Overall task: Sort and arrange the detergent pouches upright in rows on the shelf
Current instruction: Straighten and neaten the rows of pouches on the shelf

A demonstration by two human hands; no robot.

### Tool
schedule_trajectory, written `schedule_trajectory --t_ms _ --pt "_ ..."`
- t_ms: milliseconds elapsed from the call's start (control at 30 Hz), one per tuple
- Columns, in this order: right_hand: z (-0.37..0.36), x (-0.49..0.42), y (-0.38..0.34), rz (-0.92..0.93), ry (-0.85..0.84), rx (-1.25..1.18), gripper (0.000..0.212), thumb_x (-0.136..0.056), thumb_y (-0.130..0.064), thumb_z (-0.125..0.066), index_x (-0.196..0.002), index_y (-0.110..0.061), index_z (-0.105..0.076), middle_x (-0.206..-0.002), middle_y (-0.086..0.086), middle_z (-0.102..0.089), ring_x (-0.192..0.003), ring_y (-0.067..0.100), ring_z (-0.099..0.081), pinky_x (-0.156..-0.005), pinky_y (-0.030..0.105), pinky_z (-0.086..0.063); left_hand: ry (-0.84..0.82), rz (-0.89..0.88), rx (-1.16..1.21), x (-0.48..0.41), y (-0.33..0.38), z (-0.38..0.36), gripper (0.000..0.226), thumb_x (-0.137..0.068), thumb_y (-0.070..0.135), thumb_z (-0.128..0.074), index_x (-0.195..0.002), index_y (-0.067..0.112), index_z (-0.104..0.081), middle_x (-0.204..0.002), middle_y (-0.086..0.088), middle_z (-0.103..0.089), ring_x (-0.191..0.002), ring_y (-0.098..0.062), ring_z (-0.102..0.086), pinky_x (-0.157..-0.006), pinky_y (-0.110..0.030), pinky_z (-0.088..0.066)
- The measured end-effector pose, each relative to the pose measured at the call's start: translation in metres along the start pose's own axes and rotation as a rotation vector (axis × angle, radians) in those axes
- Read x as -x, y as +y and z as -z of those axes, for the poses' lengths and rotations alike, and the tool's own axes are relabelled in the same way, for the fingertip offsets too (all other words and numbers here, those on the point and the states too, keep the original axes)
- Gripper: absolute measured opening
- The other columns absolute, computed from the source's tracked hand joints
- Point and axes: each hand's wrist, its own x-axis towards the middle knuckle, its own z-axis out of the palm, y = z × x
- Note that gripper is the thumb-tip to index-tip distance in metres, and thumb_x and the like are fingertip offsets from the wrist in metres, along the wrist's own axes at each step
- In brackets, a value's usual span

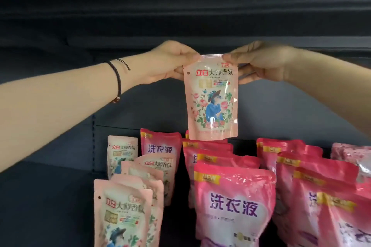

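- The left hand [172, 60] and right hand [261, 62] each pinch one top corner of a pale pink floral pouch [212, 98], thumbs in front.
- The pouch hangs straight below both hands in mid-air, with its long axis vertical and its label facing the camera.
- Its label reads 立白 大师香氛; the small price tag on top is too blurred to read.
- The matching floral row [122, 212] stands below and left of the held pouch, so the left hand is probably nearer to its slot.
- Directly below and lower right stand bright pink pouches [234, 204] reading 洗衣液 and NEW.
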Motion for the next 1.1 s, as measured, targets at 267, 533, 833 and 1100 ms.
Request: schedule_trajectory --t_ms 267,533,833,1100 --pt "-0.061 -0.017 -0.026 0.032 -0.055 0.015 0.011 -0.087 -0.029 -0.066 -0.092 -0.023 -0.074 -0.086 -0.003 -0.077 -0.071 0.009 -0.073 -0.056 0.022 -0.057 -0.004 -0.001 -0.07 0.042 -0.014 0.06 0.018 -0.095 0.026 -0.054 -0.102 0.02 -0.07 -0.098 0.0 -0.075 -0.093 -0.014 -0.071 -0.069 -0.02 -0.056" --pt "-0.098 -0.041 -0.04 0.086 -0.077 -0.027 0.012 -0.089 -0.029 -0.065 -0.093 -0.022 -0.074 -0.087 -0.002 -0.077 -0.072 0.01 -0.073 -0.056 0.022 -0.056 0.106 -0.003 -0.091 0.062 -0.024 0.093 0.017 -0.096 0.024 -0.054 -0.095 0.021 -0.071 -0.091 0.001 -0.076 -0.086 -0.012 -0.072 -0.067 -0.02 -0.056" --pt "-0.169 -0.052 -0.059 0.071 -0.041 -0.136 0.012 -0.09 -0.025 -0.064 -0.095 -0.018 -0.073 -0.084 0.0 -0.077 -0.074 0.015 -0.074 -0.058 0.025 -0.058 0.435 -0.001 0.116 0.103 -0.051 0.126 0.02 -0.09 0.033 -0.064 -0.091 0.015 -0.072 -0.087 0.002 -0.075 -0.079 -0.009 -0.071 -0.065 -0.02 -0.055" --pt "-0.254 -0.053 -0.052 -0.031 0.023 -0.136 0.013 -0.091 -0.023 -0.064 -0.091 -0.013 -0.072 -0.078 0.002 -0.077 -0.067 0.015 -0.073 -0.056 0.024 -0.057 0.256 0.184 0.3 0.171 -0.126 0.155 0.021 -0.089 0.026 -0.065 -0.103 0.011 -0.069 -0.096 -0.002 -0.076 -0.086 -0.014 -0.072 -0.065 -0.023 -0.057"
